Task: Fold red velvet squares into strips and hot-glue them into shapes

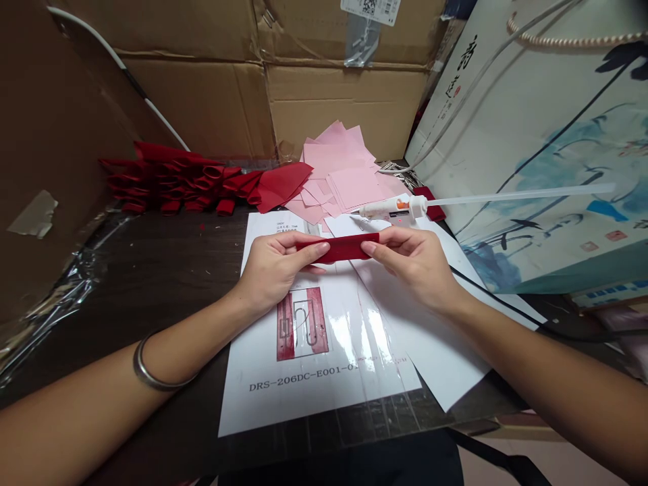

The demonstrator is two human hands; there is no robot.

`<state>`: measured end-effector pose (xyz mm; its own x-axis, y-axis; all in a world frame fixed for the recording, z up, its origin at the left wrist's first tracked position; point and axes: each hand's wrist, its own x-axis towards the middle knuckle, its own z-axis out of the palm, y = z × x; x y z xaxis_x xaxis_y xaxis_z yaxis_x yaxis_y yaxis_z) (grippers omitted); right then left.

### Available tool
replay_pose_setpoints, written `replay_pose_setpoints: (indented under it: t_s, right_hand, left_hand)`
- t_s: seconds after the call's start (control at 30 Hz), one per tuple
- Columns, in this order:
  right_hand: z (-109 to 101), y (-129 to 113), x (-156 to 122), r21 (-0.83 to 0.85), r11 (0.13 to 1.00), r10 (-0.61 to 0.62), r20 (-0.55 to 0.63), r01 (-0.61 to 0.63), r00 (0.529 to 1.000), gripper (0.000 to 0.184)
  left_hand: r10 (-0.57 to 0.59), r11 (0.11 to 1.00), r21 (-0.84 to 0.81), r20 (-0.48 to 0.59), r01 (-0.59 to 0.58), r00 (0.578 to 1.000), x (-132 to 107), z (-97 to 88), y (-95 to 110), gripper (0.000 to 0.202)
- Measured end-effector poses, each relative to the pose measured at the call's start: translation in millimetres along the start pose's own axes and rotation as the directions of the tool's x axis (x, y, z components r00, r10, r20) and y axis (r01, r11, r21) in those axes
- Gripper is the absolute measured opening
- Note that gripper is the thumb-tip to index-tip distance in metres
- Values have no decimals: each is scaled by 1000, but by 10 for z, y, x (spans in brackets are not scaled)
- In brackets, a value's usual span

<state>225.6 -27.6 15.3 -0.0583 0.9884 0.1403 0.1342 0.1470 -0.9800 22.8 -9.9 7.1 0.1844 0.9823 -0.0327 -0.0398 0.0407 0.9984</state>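
Between my two hands a folded strip of dark red fabric is stretched level above the printed sheet. My left hand pinches its left end, thumb on top. The right end is gripped between thumb and fingers of my right hand. Just behind the strip lies a white glue gun with a long clear glue stick poking out to the right. The sheet shows a red-and-white picture and a printed code.
Several rolled red fabric pieces are heaped at the back left. Pink squares pile up in the middle, beside small metal pieces. Cardboard walls the back; a painted white box leans at right. A black cable crosses the right side.
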Motion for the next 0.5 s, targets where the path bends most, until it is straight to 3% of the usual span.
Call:
replay_pose_setpoints:
  t_s: [0.33, 0.5]
  right_hand:
    - [-33, 12, 47, -16, 999, -41, -39, 40, 998, 17]
    - [-9, 20, -8, -70, 996, -53, -15, 52, 998, 9]
  left_hand:
    - [62, 996, 70, -3, -62, 998, 6, -25, 15, 22]
    - [129, 990, 52, 70, -133, 989, -12, -43, 12, 25]
